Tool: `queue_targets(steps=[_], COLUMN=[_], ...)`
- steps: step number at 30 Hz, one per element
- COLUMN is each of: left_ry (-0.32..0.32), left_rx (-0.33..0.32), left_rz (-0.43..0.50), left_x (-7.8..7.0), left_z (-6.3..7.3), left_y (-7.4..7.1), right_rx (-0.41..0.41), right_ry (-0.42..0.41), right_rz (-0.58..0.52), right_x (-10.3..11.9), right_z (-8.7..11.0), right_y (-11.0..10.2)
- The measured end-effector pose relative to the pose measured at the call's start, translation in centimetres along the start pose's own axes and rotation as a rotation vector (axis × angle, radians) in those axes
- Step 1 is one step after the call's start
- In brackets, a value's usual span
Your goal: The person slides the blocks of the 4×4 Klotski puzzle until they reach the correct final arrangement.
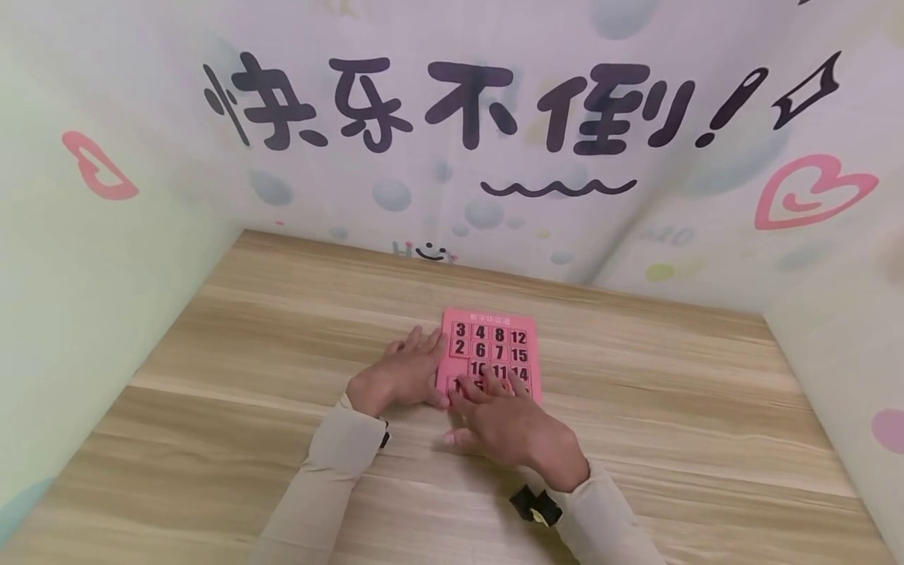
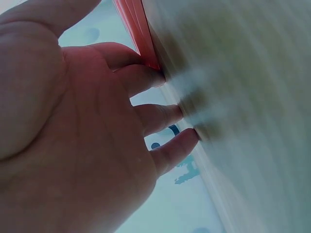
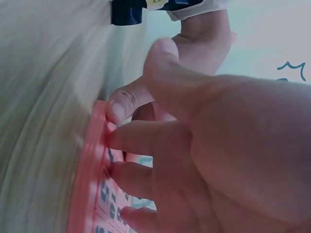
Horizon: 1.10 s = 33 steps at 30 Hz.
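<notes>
The head view shows the left hand just left of centre, fingers loosely spread against the left edge of the square pink number puzzle with raised tiles, thumb at its lower-left corner. The puzzle lies face up at the centre of the frame; the right hand, below and slightly right, has its fingers apart and their tips on the lower tiles, gripping nothing.

The left wrist view alone shows the left palm, with straight fingertips on the wood-grained bench and the puzzle's thin side at upper centre. The right wrist view alone shows, at its top, a black band with a pale label on the left wrist, and at centre the left thumb on the puzzle's corner.

From left to right in the head view: a pink outlined shape, pale sleeves at lower centre, a black device with a yellow patch under the right wrist, and a pink heart at upper right. The right hand partly hides the bottom row.

Black wall lettering reads 快乐不倒!. Tile rows read 3 4 8 12; 2 6 7 15; a pink gap, then 10 11 14.
</notes>
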<state>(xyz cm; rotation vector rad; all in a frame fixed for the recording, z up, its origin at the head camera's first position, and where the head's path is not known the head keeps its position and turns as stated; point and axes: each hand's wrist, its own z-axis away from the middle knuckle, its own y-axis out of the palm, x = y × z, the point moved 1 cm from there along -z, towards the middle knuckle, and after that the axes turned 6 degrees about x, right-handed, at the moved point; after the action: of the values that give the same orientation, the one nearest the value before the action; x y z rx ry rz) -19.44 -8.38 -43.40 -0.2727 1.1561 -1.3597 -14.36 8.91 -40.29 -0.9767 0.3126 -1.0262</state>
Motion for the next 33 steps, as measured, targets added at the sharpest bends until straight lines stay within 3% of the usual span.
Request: queue_targets(steps=[33], left_ry=[0.021], left_rx=[0.006], left_rz=[-0.022], left_x=[-0.1], left_z=[0.2], left_y=[-0.2], right_rx=[-0.144], right_ry=[0.022], right_rz=[0.050], right_x=[-1.1], right_z=[-1.5], right_y=[0.5])
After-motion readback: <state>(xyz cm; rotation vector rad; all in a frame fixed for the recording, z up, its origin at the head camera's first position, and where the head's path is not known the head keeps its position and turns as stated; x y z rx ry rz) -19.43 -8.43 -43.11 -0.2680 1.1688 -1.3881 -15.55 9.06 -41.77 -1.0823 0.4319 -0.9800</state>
